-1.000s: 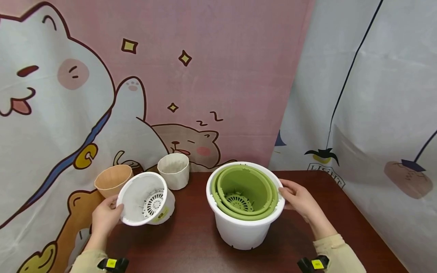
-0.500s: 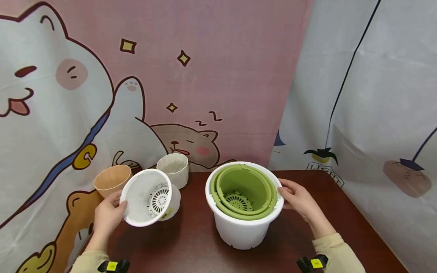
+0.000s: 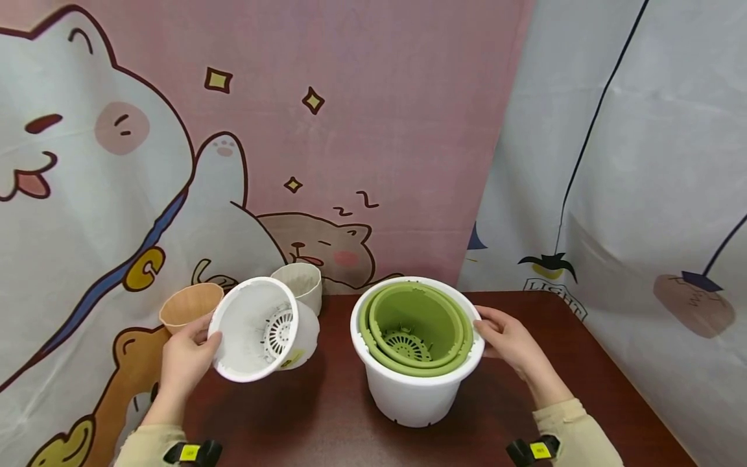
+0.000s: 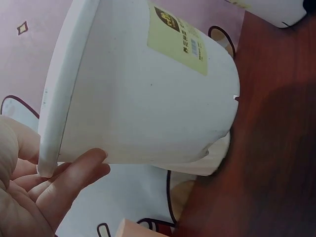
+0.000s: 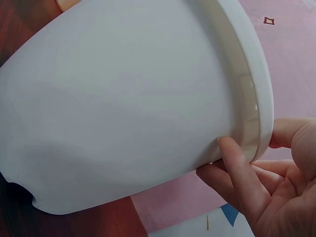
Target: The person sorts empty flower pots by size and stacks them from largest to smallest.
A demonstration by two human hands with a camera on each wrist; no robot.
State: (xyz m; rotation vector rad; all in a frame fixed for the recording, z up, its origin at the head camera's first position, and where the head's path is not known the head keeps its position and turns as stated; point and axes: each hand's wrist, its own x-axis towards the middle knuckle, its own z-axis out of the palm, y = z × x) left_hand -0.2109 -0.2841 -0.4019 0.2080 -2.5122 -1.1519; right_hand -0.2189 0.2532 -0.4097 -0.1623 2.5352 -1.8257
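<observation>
In the head view my left hand (image 3: pixel 185 357) pinches the rim of a small white flower pot (image 3: pixel 245 331), tilted with its mouth toward me and its slotted base showing inside. The left wrist view shows this pot's side (image 4: pixel 143 98) with a pale yellow label (image 4: pixel 177 42), fingers under the rim. My right hand (image 3: pixel 516 344) grips the right rim of a larger white flower pot (image 3: pixel 411 395). Two green flower pots (image 3: pixel 417 324) sit nested inside it. In the right wrist view the fingers (image 5: pixel 242 177) press below the large pot's rim.
Behind the small pot stand a peach-orange pot (image 3: pixel 189 305) at the left and a cream pot (image 3: pixel 306 285), partly hidden. A dark red-brown table (image 3: pixel 327 421) lies beneath, with a printed cloth (image 3: pixel 379 130) hanging along its back and right side.
The left hand has moved the small white pot up and to the right, turning its mouth further sideways. It now covers more of the cream pot. The right hand and large pot stay in place.
</observation>
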